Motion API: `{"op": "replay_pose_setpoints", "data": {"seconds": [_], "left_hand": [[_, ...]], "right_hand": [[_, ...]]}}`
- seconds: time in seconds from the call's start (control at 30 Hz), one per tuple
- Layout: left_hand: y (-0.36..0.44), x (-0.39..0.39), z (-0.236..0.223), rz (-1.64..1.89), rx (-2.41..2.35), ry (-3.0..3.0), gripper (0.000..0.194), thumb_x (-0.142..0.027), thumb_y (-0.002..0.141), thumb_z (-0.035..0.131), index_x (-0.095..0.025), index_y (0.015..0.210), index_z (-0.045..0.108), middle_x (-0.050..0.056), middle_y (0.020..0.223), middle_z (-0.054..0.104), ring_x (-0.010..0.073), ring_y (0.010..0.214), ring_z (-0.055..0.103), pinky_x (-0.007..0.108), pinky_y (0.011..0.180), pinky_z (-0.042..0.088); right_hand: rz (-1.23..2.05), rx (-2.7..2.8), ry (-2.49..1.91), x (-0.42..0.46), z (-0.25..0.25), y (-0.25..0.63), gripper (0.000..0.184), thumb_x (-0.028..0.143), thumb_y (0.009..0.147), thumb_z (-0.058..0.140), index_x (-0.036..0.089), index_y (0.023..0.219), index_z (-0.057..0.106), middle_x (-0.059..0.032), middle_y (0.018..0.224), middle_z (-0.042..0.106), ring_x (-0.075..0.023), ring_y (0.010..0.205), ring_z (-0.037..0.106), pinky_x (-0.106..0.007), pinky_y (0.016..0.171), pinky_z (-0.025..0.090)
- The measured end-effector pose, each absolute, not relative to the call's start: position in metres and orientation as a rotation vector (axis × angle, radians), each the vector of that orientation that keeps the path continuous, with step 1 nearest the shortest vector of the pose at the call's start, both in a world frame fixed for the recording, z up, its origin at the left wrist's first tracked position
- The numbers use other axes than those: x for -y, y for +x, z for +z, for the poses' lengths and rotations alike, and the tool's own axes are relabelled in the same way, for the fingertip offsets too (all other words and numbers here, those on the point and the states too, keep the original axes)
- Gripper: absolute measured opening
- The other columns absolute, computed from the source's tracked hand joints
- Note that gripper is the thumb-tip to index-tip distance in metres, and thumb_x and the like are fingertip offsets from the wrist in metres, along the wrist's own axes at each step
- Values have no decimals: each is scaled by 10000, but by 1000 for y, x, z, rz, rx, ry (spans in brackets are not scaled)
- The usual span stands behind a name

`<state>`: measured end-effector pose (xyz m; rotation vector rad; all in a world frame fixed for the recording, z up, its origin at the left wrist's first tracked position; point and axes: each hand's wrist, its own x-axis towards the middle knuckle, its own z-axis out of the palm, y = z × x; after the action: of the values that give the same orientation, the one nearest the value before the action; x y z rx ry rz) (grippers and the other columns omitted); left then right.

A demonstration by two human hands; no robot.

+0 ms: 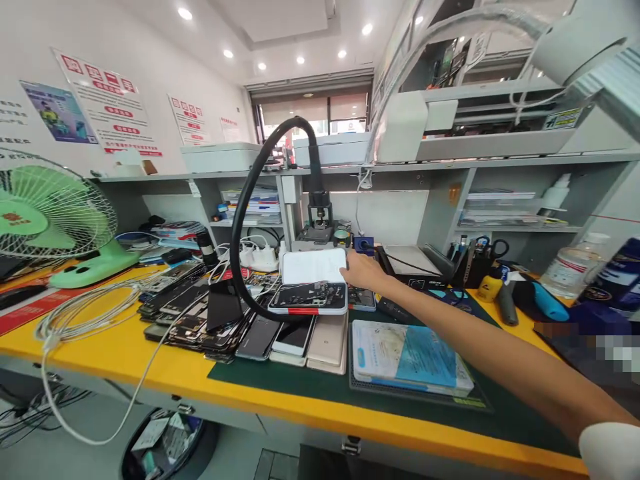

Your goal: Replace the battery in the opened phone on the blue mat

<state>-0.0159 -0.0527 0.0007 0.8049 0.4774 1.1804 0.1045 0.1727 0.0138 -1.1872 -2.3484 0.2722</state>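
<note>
My right hand (365,271) reaches forward from the right side, its fingers closed on the right edge of a raised white box lid (314,267). Below the lid is a shallow white box (345,299) with a red stripe on its front, holding dark phone parts (300,294). The box rests at the back of a row of phones: a dark one (257,338), a white-fronted one (293,339) and a gold one (326,341). A black flexible tube (240,220) arches over the box. My left hand is outside the picture.
Stacked phones and parts (200,320) lie left of the row, beside coiled white cables (90,307) and a green fan (55,220). A blue-and-white booklet (410,357) lies on the dark green mat (280,387). A pen holder (470,267) and a clear bottle (575,267) stand at right.
</note>
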Motion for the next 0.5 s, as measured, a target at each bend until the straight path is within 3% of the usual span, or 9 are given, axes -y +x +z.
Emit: {"op": "replay_pose_setpoints", "data": {"seconds": [0.33, 0.5], "left_hand": [[-75, 93, 34, 1153, -780, 1098, 311, -348, 973, 671, -238, 1261, 630, 84, 1302, 639, 248, 1123, 658, 419, 909, 583], [-104, 47, 58, 1081, -1001, 1340, 214, -354, 1000, 618, -244, 1176, 672, 93, 1300, 644, 216, 1068, 652, 411, 899, 598]], "right_hand": [[373, 2293, -1244, -193, -1, 108, 258, 354, 1025, 605, 198, 1227, 647, -97, 1224, 664, -201, 972, 679, -385, 826, 607], [419, 2302, -1193, -185, 4, 109, 256, 354, 1027, 603, 191, 1220, 647, -94, 1204, 671, -195, 952, 681, -377, 812, 610]]}}
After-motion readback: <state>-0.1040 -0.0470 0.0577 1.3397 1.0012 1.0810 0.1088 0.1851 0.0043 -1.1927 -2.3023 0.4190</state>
